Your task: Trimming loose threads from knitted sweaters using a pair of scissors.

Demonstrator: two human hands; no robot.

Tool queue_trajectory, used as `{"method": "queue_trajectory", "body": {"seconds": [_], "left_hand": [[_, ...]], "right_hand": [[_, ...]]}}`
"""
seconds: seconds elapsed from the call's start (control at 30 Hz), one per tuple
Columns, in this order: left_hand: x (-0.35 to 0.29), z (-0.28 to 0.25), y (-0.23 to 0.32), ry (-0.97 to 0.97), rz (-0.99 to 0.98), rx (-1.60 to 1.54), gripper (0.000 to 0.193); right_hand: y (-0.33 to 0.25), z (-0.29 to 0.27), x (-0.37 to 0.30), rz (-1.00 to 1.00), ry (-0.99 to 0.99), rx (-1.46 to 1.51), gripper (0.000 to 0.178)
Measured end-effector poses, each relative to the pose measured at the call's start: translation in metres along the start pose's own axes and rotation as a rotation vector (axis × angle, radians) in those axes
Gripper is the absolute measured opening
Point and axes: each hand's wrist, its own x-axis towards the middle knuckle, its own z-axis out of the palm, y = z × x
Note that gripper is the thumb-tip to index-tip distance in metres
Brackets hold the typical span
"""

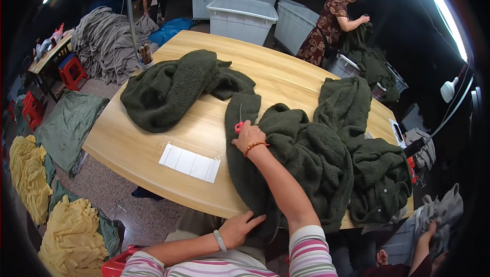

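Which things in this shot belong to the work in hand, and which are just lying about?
In the work:
red-handled tool, held in the right hand
dark green garment, beneath that hand; the left hand is at its near edge
table, bearing it

Apparently lying about:
white paper strip, untouched
yellow cloth
grey fabric heap
red stool

You've got room over desk (278, 67) at far ctr; green bundle (171, 90) blocks far L, rumpled green garment (311, 149) your R.
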Motion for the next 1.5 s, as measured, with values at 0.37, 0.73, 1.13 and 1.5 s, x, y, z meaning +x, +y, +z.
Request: {"method": "queue_trajectory", "body": {"seconds": [0.37,0.73,1.13,1.5], "left_hand": [[-0.031,-0.078,-0.018,0.482,-0.238,-0.239,0.062],[-0.011,-0.009,-0.021,0.191,-0.513,-0.98,0.092],[0.067,-0.022,-0.064,0.369,-0.67,-1.532,0.015],[0.056,-0.002,-0.09,0.48,-0.635,-1.328,0.005]], "right_hand": [[0.118,-0.144,-0.019,-0.079,0.497,0.387,0.038],[0.325,-0.08,-0.232,0.402,0.417,0.21,0.043],[0.149,-0.079,-0.303,0.019,-0.043,0.626,0.045],[0.087,-0.064,-0.271,-0.057,-0.307,0.345,0.041]]}}
